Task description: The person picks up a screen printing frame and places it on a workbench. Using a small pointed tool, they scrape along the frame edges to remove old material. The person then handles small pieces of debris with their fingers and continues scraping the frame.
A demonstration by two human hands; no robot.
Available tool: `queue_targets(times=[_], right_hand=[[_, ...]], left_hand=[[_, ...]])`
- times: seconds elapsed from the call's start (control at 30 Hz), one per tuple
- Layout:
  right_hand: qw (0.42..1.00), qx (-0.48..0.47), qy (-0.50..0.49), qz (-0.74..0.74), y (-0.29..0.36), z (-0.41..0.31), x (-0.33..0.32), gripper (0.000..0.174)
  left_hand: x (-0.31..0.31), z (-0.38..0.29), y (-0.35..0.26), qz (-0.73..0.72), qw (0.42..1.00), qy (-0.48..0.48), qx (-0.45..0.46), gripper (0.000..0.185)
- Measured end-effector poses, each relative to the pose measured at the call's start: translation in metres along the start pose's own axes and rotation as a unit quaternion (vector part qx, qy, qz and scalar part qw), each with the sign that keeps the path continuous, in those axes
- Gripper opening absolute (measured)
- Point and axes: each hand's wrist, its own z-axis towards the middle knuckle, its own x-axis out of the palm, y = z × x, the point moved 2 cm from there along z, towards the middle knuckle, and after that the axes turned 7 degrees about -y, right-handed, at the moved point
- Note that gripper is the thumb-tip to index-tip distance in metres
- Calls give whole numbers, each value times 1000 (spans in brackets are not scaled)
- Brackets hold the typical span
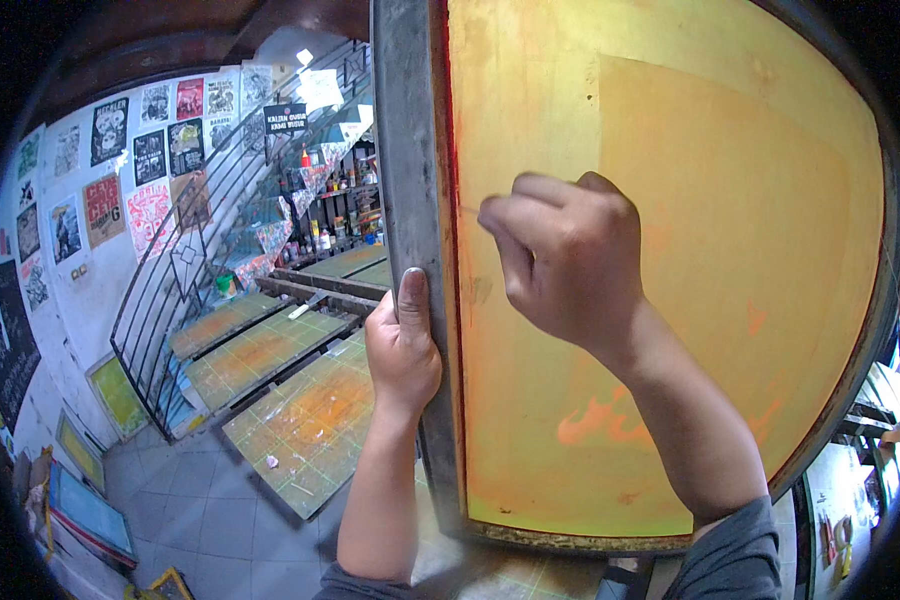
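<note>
A large silkscreen frame stands tilted up before me, its yellow mesh (pixel 712 300) showing faint orange flame-like marks near the bottom. My left hand (pixel 403 349) grips the frame's dark left rail (pixel 412 180), thumb on the near face and fingers wrapped behind. In front of the mesh, close to the rail's red-stained inner edge, my right hand (pixel 570 251) is curled with its fingertips pinched together. Motion blurs those fingertips. A faint thin streak shows beside them, but I cannot tell whether they hold something.
Orange-stained printing boards (pixel 307 412) with green grid lines lie on the left; a white-handled scraper (pixel 307 307) rests among them. Behind rise a metal stair railing (pixel 187 262) and shelves of containers (pixel 337 225). A blue-meshed screen (pixel 90 510) leans at lower left.
</note>
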Motion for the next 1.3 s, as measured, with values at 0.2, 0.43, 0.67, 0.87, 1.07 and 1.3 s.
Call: queue_targets(times=[0.2,0.43,0.67,0.87,1.07,1.3], right_hand=[[995,42,-86,42,-8,24,6,5],[989,100,-83,65,20,-11,9,11],[983,90,-147,58,30,-5,12,7],[991,97,-89,12,32,-24,15,5],[994,92,-54,-9,31,-19,13,6],[991,105,-65,49,43,-41,9,11]], left_hand=[[5,-3,-5,-8,1000,3,0,50],[1,-6,-9,-29,999,3,16,43],[-3,-6,-16,-13,1000,2,28,45],[-1,-5,-5,-16,1000,8,7,46],[-2,-3,-10,-6,1000,11,12,45],[0,-6,-10,-52,999,5,-5,43]])
